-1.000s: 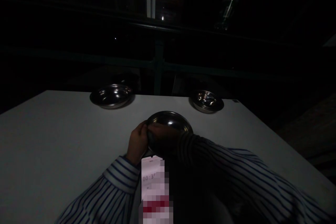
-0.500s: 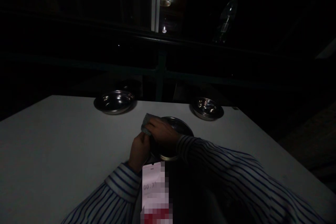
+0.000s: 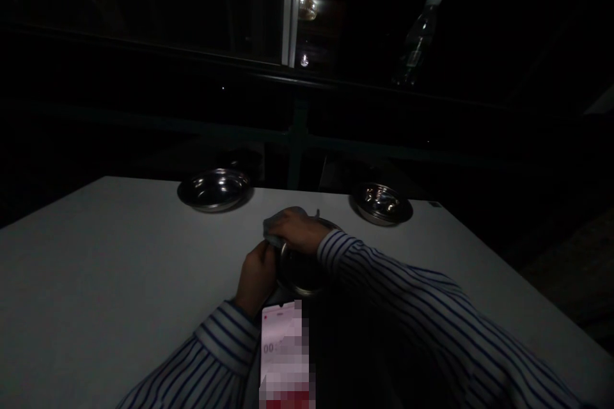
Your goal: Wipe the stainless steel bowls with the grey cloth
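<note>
A steel bowl (image 3: 300,271) stands tilted on the white table (image 3: 105,268) in front of me. My left hand (image 3: 256,278) is closed on the bowl's left rim. My right hand (image 3: 297,231) is closed on a grey cloth (image 3: 273,229) and presses it against the bowl's upper rim. Both arms wear blue-striped sleeves. The scene is very dim.
Two more steel bowls sit at the table's far edge, one at the left (image 3: 214,189) and one at the right (image 3: 381,202). A phone with a lit screen (image 3: 283,351) hangs near my chest. A plastic bottle (image 3: 416,38) stands on a dark ledge behind.
My right hand came up from behind the bowl with the cloth and moved it over the upper rim. The bowl has tipped more upright. My left hand kept its hold.
</note>
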### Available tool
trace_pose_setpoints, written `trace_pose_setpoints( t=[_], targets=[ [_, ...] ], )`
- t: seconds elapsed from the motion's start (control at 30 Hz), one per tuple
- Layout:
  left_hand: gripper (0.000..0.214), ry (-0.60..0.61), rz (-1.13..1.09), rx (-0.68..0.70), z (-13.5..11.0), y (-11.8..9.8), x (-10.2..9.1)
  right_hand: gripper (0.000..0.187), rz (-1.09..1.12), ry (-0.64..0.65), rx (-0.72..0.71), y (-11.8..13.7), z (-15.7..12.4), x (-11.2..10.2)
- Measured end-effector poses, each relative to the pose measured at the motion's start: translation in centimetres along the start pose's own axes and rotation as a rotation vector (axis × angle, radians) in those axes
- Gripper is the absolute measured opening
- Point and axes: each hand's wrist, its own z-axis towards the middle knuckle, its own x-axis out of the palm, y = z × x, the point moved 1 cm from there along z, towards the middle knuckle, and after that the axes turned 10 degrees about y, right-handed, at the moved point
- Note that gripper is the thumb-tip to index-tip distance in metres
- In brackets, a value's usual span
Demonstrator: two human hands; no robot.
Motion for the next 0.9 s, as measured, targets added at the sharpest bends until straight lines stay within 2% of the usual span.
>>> trace_pose_setpoints(
  t=[0.07,0.23,0.3,0.37,0.5,0.57,0.63,0.73,0.83,0.9],
  targets=[
    [0.04,-0.03,0.02,0.006,0.0,0.0,-0.2,0.019,0.009,0.01,-0.006,-0.2,0.0,-0.3],
    [0.041,-0.051,0.031,0.03,0.0,0.0,-0.1,0.024,0.026,0.03,0.249,-4.1,-5.2,0.1],
    [0.04,-0.036,0.024,0.039,0.0,-0.1,0.0,0.024,0.029,0.031,0.292,-4.6,-6.1,0.4],
    [0.04,-0.003,0.005,0.048,-0.1,-0.2,0.0,0.025,0.033,0.023,0.276,-4.1,-5.2,0.4],
    [0.041,0.023,-0.038,0.039,-0.1,-0.5,-0.2,0.026,0.09,0.004,0.184,-3.2,-1.6,0.1],
    [0.041,-0.006,-0.038,0.029,-0.1,-0.5,-0.3,0.027,0.13,-0.004,0.18,-3.8,-1.6,0.1],
    [0.04,-0.043,-0.023,0.026,-0.1,-0.4,-0.2,0.028,0.167,-0.018,0.219,-4.8,-3.4,0.5],
    [0.038,-0.096,-0.016,0.003,0.1,-0.3,0.0,0.028,0.217,-0.05,0.299,-5.3,-8.0,1.4],
    [0.039,-0.134,-0.051,-0.027,0.2,-0.1,0.3,0.029,0.234,-0.103,0.341,-3.3,-12.2,2.2],
    [0.039,-0.144,-0.1,-0.029,0.2,0.0,0.4,0.027,0.254,-0.16,0.366,-1.1,-13.8,2.7]
  ],
)
